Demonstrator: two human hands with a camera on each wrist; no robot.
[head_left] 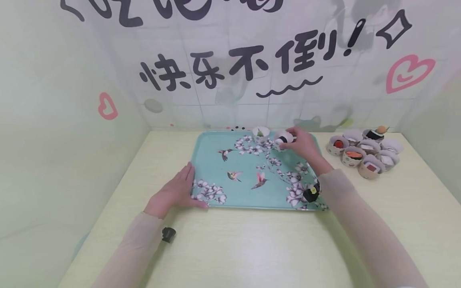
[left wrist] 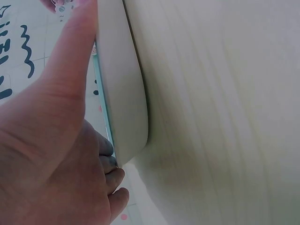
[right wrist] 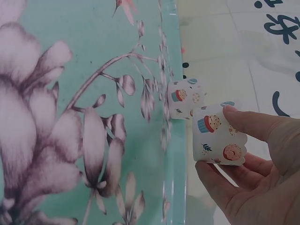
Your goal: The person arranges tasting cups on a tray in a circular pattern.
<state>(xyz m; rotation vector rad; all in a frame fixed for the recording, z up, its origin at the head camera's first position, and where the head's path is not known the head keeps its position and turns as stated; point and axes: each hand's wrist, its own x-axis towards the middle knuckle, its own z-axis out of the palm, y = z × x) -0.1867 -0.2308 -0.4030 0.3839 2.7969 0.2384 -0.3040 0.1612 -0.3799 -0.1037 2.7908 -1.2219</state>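
A turquoise tray (head_left: 212, 168) printed with flowers and birds lies on the table. My left hand (head_left: 176, 190) rests against its near-left corner, fingers along the left edge and thumb along the front edge; in the left wrist view the hand (left wrist: 56, 136) touches the tray's side. Over the tray's far right part, my right hand (head_left: 305, 147) pinches a paper cupcake cup (right wrist: 218, 136) between thumb and fingers. Something dark and white shows inside this cup. Just left of it, another paper cup (head_left: 261, 136) with a bit of green inside stands at the tray's far edge.
On the table's right stands a cluster of several paper cups (head_left: 354, 158) holding small sushi-like pieces, some topped red or orange. Behind the tray rises a wall (head_left: 234, 114) with black lettering. Small black devices sit at both wrists.
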